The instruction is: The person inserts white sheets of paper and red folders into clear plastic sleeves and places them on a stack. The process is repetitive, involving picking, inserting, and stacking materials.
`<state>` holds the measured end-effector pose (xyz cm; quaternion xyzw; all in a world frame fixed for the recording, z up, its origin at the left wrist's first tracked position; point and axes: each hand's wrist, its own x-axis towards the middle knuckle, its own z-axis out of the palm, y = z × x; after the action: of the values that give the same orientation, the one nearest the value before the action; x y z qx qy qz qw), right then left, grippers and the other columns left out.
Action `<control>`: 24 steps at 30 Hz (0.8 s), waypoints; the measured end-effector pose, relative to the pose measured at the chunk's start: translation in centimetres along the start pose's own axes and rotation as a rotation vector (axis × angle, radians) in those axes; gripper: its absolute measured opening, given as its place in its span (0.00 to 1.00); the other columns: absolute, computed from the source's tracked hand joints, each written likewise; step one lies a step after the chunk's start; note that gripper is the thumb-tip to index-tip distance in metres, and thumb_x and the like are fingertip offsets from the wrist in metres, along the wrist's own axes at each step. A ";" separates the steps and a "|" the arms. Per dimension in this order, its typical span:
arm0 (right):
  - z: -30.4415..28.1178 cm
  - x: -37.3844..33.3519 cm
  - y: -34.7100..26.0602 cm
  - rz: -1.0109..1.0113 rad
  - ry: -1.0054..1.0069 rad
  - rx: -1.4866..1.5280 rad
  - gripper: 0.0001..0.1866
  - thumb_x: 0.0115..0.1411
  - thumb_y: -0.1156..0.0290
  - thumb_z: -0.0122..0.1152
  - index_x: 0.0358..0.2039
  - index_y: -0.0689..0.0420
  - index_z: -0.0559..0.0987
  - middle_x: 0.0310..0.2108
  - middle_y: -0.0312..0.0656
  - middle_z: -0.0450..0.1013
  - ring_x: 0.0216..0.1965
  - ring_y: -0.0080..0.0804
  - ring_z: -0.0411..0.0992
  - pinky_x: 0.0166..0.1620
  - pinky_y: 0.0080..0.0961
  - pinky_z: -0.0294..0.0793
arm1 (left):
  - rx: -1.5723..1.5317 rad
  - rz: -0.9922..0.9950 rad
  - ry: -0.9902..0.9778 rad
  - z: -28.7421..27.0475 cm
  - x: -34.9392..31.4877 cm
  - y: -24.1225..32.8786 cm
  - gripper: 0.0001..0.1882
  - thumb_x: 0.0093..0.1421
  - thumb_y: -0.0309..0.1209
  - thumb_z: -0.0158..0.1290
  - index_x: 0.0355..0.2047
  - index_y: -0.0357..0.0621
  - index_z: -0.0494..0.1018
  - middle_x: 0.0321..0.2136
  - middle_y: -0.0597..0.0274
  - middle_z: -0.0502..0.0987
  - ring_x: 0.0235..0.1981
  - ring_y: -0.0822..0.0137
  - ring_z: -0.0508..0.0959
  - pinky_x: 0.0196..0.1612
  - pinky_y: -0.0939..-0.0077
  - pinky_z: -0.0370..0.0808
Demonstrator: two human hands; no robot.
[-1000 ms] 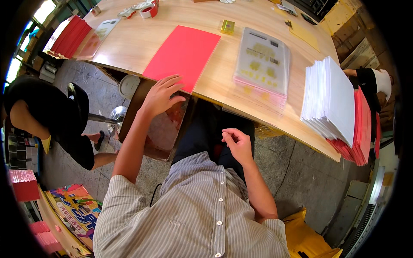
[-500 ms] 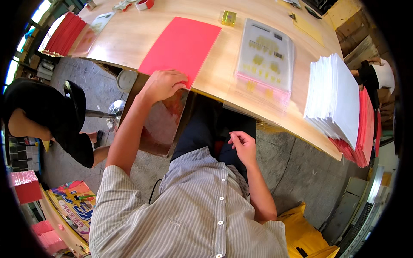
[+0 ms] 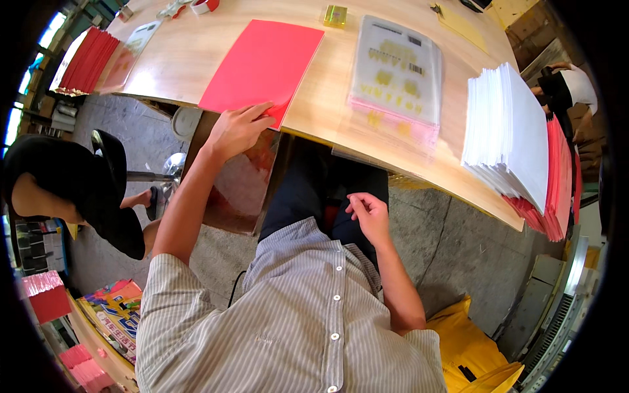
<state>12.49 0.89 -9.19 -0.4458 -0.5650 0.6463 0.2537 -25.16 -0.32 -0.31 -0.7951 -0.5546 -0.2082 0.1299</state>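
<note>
A red sheet or stack of card (image 3: 262,64) lies at the near edge of the table, its lower edge level with the rim. My left hand (image 3: 241,130) rests on its near right corner with the fingers stretched out and apart; the thumb is hidden. Under those fingers the corner looks slightly bent. My right hand (image 3: 368,216) hovers over or rests on my right thigh, fingers loosely curled, with nothing visible in them. Right of the red card lies a clear plastic sleeve stack (image 3: 396,78) with yellow print and a pink lower band.
A tall pile of white sheets (image 3: 491,131) stands at the table's right end, with red folders (image 3: 557,177) beside it. More red card (image 3: 88,62) is stacked far left. A small yellow box (image 3: 335,16) sits at the back. Another person (image 3: 65,190) sits at left.
The whole view has shifted slightly. My left hand's fingers have spread and straightened over the red card's corner. My right hand stays by my thigh.
</note>
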 end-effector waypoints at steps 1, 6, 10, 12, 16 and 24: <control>-0.1 0.0 0.1 0.001 0.001 0.000 0.10 0.67 0.70 0.60 0.40 0.64 0.82 0.25 0.36 0.78 0.24 0.17 0.71 0.28 0.16 0.71 | -0.032 -0.017 -0.029 -0.1 0.0 0.2 0.08 0.56 0.28 0.60 0.37 0.49 0.80 0.44 0.62 0.81 0.41 0.60 0.81 0.37 0.66 0.80; -0.2 -0.1 0.4 0.020 0.024 -0.009 0.11 0.67 0.69 0.59 0.40 0.64 0.82 0.26 0.37 0.78 0.24 0.17 0.71 0.28 0.16 0.71 | -0.103 0.006 -0.121 -0.1 0.2 -1.3 0.11 0.54 0.33 0.64 0.38 0.48 0.81 0.45 0.60 0.81 0.41 0.59 0.82 0.40 0.65 0.80; -0.6 -0.3 1.2 0.063 0.035 0.002 0.11 0.68 0.68 0.59 0.40 0.63 0.82 0.26 0.36 0.78 0.24 0.17 0.70 0.29 0.16 0.70 | -0.127 0.021 -0.135 -0.1 0.6 -1.8 0.12 0.55 0.34 0.64 0.39 0.45 0.82 0.42 0.58 0.82 0.41 0.57 0.82 0.42 0.66 0.79; -1.0 -0.4 1.1 0.084 0.040 -0.016 0.13 0.68 0.66 0.59 0.40 0.63 0.82 0.27 0.36 0.78 0.24 0.17 0.70 0.29 0.15 0.69 | -0.158 0.013 -0.137 0.2 0.9 -2.1 0.13 0.54 0.35 0.64 0.38 0.44 0.82 0.39 0.57 0.83 0.40 0.57 0.82 0.43 0.67 0.79; -0.7 -0.5 1.1 0.076 0.038 -0.033 0.13 0.68 0.65 0.59 0.40 0.64 0.82 0.26 0.36 0.77 0.24 0.17 0.69 0.28 0.15 0.68 | -0.125 0.026 -0.107 -0.1 0.7 -2.2 0.12 0.56 0.34 0.62 0.39 0.44 0.82 0.37 0.58 0.82 0.36 0.57 0.82 0.41 0.67 0.79; -0.8 -0.6 1.3 0.079 0.043 -0.030 0.13 0.68 0.65 0.59 0.41 0.63 0.82 0.26 0.36 0.77 0.24 0.17 0.69 0.28 0.15 0.68 | -0.164 -0.032 -0.167 0.3 0.4 -2.6 0.11 0.56 0.34 0.61 0.39 0.45 0.83 0.38 0.60 0.83 0.36 0.58 0.82 0.41 0.67 0.80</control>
<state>13.67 0.53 -10.23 -0.4854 -0.5510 0.6374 0.2334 -27.46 1.07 -0.43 -0.8088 -0.5570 -0.1882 0.0144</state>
